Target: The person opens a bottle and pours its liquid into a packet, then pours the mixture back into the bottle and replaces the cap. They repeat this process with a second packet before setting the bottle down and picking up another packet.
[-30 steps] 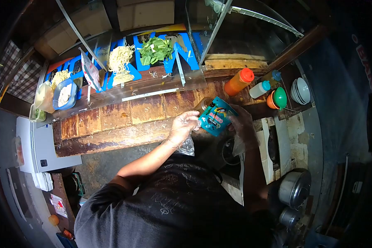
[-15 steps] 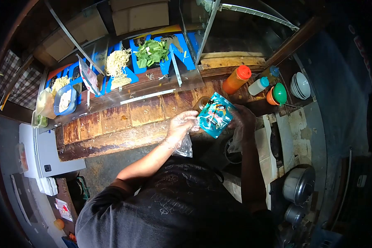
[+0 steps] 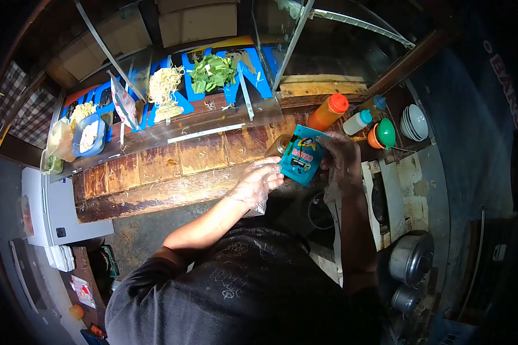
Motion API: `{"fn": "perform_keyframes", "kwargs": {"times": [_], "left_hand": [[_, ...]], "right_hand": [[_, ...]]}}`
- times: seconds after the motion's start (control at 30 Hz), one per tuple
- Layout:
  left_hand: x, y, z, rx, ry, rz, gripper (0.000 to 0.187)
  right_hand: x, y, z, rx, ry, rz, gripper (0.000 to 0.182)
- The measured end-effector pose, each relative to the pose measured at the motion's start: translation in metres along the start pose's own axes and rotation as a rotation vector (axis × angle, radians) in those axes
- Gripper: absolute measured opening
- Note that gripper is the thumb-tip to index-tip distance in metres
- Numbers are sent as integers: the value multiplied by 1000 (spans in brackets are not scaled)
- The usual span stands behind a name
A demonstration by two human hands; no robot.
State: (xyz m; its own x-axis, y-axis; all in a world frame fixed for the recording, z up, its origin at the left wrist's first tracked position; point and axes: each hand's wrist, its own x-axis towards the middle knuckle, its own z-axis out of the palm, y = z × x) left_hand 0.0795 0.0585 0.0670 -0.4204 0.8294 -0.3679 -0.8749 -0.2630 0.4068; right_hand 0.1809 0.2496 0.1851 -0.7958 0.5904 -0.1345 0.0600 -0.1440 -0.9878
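Your L hand pinches the L edge of the teal BANGO pouch, held up w/ its printed face showing, by the front edge of the wooden counter. Your R hand is at the pouch's upper R edge, fingers bent; too dark to tell if they're pinched shut. Brown jar just beside the pouch, partly hidden; orange squeeze btl & white btl w/ turquoise cap nearby, to the R.
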Motion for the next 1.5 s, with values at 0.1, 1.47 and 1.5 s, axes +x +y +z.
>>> {"fn": "perform_keyframes", "kwargs": {"times": [0.1, 1.47, 1.5], "left_hand": [[1, 0, -1, 38, -1, 5, 33], [4, 1, -7, 84, -40, -3, 22], [5, 1, -8, 85, -40, -4, 22]], "right_hand": [[1, 3, -2, 31, -27, -75, 23], [8, -8, 16, -160, 117, 90, 15], [8, -9, 16, -165, 110, 97, 14]]}}
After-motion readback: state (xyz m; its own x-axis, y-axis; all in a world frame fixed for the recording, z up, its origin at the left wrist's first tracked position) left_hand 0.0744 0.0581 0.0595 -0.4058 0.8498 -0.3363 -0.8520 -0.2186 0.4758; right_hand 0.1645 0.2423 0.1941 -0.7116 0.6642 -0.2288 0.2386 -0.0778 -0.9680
